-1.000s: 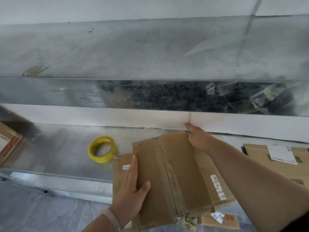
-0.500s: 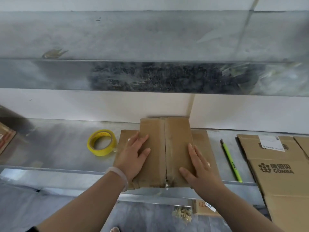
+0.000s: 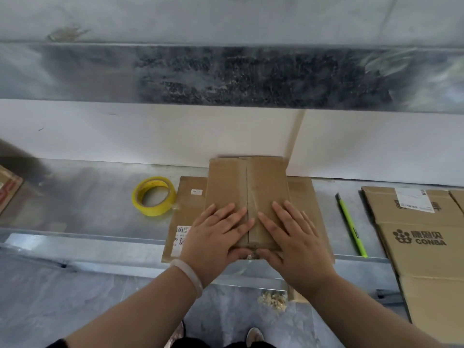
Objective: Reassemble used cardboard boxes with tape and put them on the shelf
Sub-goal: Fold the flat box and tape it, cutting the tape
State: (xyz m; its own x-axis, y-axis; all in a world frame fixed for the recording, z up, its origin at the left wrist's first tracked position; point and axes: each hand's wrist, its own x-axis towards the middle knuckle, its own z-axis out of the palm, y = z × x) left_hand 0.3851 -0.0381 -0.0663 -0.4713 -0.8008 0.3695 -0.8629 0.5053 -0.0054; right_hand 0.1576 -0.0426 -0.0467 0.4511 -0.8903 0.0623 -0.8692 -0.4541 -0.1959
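Note:
A small brown cardboard box (image 3: 247,182) stands on a flattened box (image 3: 190,204) on the metal shelf (image 3: 88,202). Its two top flaps meet along a centre seam. My left hand (image 3: 216,237) lies flat on the left flap and my right hand (image 3: 293,234) lies flat on the right flap, both pressing down near the front edge, thumbs over the front side. A yellow tape roll (image 3: 154,195) lies on the shelf to the left of the boxes.
A green utility knife (image 3: 351,224) lies on the shelf to the right. Flattened boxes with a CONBA print (image 3: 421,237) are stacked at the far right. Another box corner (image 3: 7,189) shows at the far left. A white wall backs the shelf.
The box was lifted and tilted in both hands a second ago; now it sits on the flattened box. Both hands moved toward the seam and press the flaps shut.

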